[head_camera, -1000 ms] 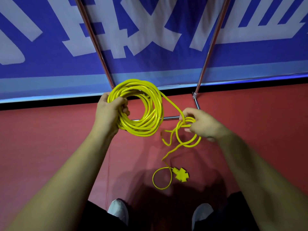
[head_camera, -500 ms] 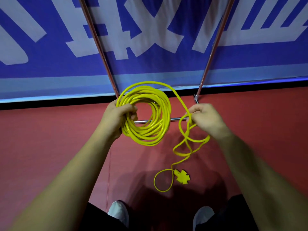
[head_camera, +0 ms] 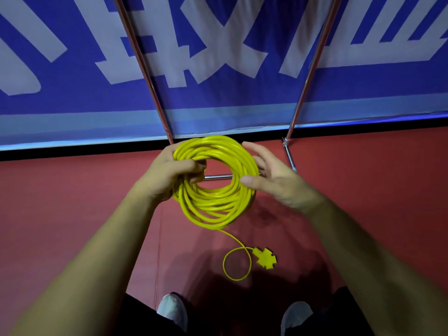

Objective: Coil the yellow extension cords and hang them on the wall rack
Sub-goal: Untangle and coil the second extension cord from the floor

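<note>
L hand [head_camera: 167, 174] grips the left side of the coiled yellow extension cord [head_camera: 215, 202], fingers curled thru the bundle. R hand [head_camera: 274, 180] is relaxed w/ straight fingers, thumb touching the coil's right side. Coil is held in the air over the red floor [head_camera: 60, 214], in front of a metal rack frame [head_camera: 291, 132] & blue banner [head_camera: 218, 93]. A loose tail drops to a small loop and the cross-shaped socket end [head_camera: 265, 258] on the floor, near two grey shoes [head_camera: 173, 309].

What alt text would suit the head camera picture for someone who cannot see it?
A person's left hand grips a coil of yellow extension cord while the outstretched right hand touches its other side. Its loose tail ends in a cross-shaped socket above red floor. A blue banner hangs behind.
</note>
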The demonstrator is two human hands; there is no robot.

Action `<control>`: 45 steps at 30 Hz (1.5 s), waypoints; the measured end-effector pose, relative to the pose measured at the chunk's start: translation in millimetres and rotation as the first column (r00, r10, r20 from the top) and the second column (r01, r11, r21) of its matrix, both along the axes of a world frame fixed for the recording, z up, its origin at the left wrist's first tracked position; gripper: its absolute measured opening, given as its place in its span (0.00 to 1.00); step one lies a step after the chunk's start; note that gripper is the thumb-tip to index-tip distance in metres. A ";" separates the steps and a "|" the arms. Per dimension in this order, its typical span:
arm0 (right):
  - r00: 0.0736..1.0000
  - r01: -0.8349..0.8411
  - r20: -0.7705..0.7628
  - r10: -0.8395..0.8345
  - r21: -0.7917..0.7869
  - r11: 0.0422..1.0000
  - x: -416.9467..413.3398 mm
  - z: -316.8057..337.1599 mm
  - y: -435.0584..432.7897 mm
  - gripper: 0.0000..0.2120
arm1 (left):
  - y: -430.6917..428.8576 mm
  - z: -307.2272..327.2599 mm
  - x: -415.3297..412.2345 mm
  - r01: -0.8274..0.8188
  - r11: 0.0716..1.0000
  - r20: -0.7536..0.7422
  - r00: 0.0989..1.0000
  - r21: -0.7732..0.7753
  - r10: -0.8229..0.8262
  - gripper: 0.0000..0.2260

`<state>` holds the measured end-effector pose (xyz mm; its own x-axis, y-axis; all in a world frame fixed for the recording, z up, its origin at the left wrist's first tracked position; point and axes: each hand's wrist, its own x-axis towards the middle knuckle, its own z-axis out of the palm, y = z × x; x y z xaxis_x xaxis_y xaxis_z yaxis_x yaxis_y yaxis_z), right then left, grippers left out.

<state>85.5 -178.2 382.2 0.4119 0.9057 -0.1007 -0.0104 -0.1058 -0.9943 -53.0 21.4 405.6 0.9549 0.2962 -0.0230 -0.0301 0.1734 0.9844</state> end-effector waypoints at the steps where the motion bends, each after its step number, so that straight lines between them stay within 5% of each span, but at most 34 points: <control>1: 0.997 0.008 0.083 -0.004 -0.047 0.999 -4.2 -2.7 2.4 0.52 | 0.6 2.5 -2.3 0.057 0.995 -0.030 0.998 0.083 -0.055 0.08; 3: 0.968 0.016 0.252 0.008 -0.090 0.996 -9.6 -6.9 3.8 0.51 | 1.3 10.4 -5.6 0.205 0.907 -0.151 0.976 0.367 -0.159 0.12; 6: 0.944 -0.096 0.307 0.124 -0.104 0.990 -11.1 -9.6 3.0 0.50 | -6.7 17.4 -5.8 0.419 0.543 -0.370 0.907 0.728 -0.203 0.15; 7: 0.941 -0.158 0.281 0.186 -0.121 0.980 -11.7 -10.5 2.7 0.48 | -10.2 17.1 -6.1 0.446 0.429 -0.406 0.895 0.786 -0.187 0.14; 9: 0.930 -0.218 0.264 0.257 -0.167 0.962 -14.1 -16.8 3.1 0.46 | -13.7 13.6 -6.6 0.441 0.362 -0.411 0.897 0.821 -0.162 0.12; 14: 0.955 -0.162 0.226 0.193 -0.149 0.975 -18.2 -19.7 10.7 0.28 | -7.6 12.3 -9.0 0.334 0.531 -0.314 0.940 0.779 -0.131 0.14; 21: 0.722 0.247 0.667 -0.185 0.002 0.969 -3.0 -19.9 8.3 0.24 | 0.8 10.3 -7.2 0.132 0.576 -0.164 0.986 0.807 0.003 0.12; 26: 0.920 0.240 0.336 -0.200 -0.080 0.968 -1.3 -25.6 7.5 0.38 | 3.4 7.4 -9.7 0.050 0.862 -0.073 0.997 0.505 -0.014 0.13; 29: 0.983 0.076 0.171 -0.072 -0.017 0.997 -2.2 -24.7 7.0 0.36 | 0.1 6.0 -6.5 -0.067 0.939 0.020 0.998 0.338 0.064 0.12; 36: 0.990 0.124 -0.083 -0.112 0.161 0.979 -9.0 -16.1 11.7 0.33 | -1.8 1.9 -0.2 -0.231 0.973 0.177 0.958 0.015 0.225 0.12; 45: 0.978 0.209 -0.010 -0.210 0.145 0.967 -7.3 -4.9 9.8 0.21 | -0.5 -2.9 4.5 -0.120 0.992 0.124 0.984 -0.041 0.124 0.19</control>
